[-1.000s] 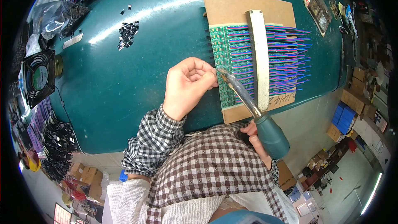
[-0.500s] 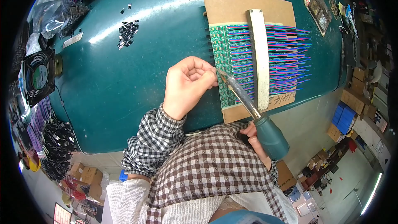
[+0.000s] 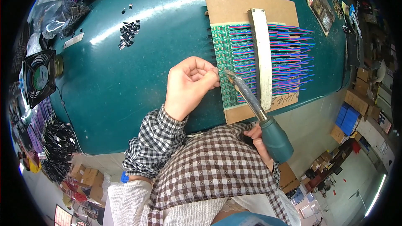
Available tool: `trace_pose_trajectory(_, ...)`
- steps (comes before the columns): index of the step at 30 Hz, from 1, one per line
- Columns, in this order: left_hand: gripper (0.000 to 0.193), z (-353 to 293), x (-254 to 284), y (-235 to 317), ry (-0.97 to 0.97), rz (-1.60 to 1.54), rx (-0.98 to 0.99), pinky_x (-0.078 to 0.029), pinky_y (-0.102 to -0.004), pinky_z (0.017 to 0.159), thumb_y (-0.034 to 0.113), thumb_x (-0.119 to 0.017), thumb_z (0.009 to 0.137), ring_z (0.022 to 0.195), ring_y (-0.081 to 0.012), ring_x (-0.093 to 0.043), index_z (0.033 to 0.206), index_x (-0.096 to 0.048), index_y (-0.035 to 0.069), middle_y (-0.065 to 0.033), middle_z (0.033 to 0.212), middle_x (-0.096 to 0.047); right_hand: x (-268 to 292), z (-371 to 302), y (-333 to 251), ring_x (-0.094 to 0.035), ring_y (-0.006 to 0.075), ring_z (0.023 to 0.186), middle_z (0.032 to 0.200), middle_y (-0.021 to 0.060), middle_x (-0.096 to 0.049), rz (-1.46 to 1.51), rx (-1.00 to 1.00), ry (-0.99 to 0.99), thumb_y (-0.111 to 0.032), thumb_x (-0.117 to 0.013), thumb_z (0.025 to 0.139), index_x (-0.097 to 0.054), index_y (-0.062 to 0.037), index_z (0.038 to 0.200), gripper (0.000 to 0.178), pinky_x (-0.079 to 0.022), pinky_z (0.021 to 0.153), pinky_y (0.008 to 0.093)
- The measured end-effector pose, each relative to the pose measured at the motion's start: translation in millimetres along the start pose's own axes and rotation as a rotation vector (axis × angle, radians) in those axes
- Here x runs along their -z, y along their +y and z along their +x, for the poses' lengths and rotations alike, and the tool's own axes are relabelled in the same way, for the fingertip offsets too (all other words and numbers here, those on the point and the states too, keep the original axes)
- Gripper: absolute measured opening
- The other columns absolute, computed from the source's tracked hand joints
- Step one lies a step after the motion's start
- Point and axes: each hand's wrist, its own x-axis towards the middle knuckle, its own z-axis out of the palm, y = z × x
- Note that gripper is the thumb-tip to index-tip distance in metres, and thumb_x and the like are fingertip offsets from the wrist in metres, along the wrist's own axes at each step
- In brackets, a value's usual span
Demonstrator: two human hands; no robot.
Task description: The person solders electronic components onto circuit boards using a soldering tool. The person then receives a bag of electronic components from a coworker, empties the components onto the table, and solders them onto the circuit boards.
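Observation:
A soldering iron with a green handle is gripped by my right hand, which is partly hidden behind that handle. Its metal tip rests over or just above the left part of a green circuit board panel. At the panel's left edge, my left hand is closed in a pinch; whatever lies between thumb and forefinger is too small to make out. Rows of blue, red and black wires run rightward from the panel, under a pale bar. Small black parts stick out along the panel's upper left edge.
Brown cardboard lies beneath the panel. Loose small black connectors are heaped on the green table. At the left stand a black fan and a plastic bag. A dirty tray sits at the far right.
The soldering iron's tip has shifted slightly right, away from my left fingertips, and its handle has moved a little right too. My left hand has stayed in place.

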Motion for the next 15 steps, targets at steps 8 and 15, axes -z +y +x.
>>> trace_pose_trajectory(8,0.009,0.0,0.1,-0.7,0.014,0.005,0.003,-0.049,-0.0186,0.058,0.002,-0.058,0.077,0.063,-0.0092,-0.059,0.080,-0.054,-0.004,-0.0060,0.073,-0.059,4.1,7.5,-1.7,-0.061,0.0201,0.072,0.078,0.0115,-0.060,-0.128,0.095,-0.120,-0.006,-0.070,0.067,-0.056,0.0039,0.087,0.026,-0.050,0.068,0.0294)
trace_pose_trajectory(15,0.009,-0.2,-1.1,-0.4,0.017,0.008,-0.009,-0.048,-0.0184,0.057,0.002,-0.059,0.077,0.063,-0.0091,-0.059,0.080,-0.054,-0.004,-0.0063,0.072,-0.059,6.3,1.2,5.2,-0.061,0.0195,0.072,0.078,0.0123,-0.059,-0.035,0.020,-0.106,-0.002,-0.068,0.068,-0.054,0.0058,0.093,0.030,-0.050,0.068,0.0289)
